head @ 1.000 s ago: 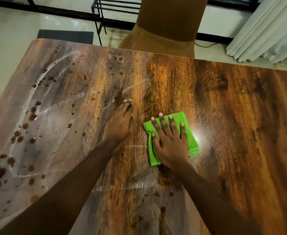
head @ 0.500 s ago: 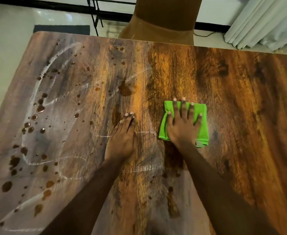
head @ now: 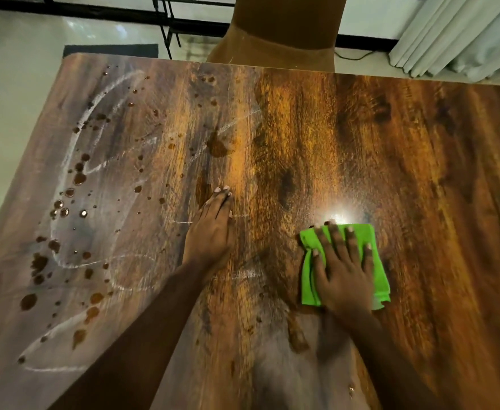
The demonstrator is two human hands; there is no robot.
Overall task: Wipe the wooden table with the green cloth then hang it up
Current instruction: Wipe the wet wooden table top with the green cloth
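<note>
Green cloth [head: 376,261], folded, lies on the wooden worktop [head: 405,158] under the right hand [head: 343,276], whose straight, spread fingers [head: 336,241] press without gripping. Left hand [head: 210,235] rests flat, empty. Brown drops [head: 78,179] and white streaks [head: 65,261] left of its fingers look unwiped (hanging undone): perhaps halfway.

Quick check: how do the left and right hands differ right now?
The left hand rests on bare wood with its fingers together; the right hand presses the green cloth with its fingers spread. The left hand sits nearer the brown spills; the right hand is over cleaner wood. Both lie flat, palm down, on the table.
</note>
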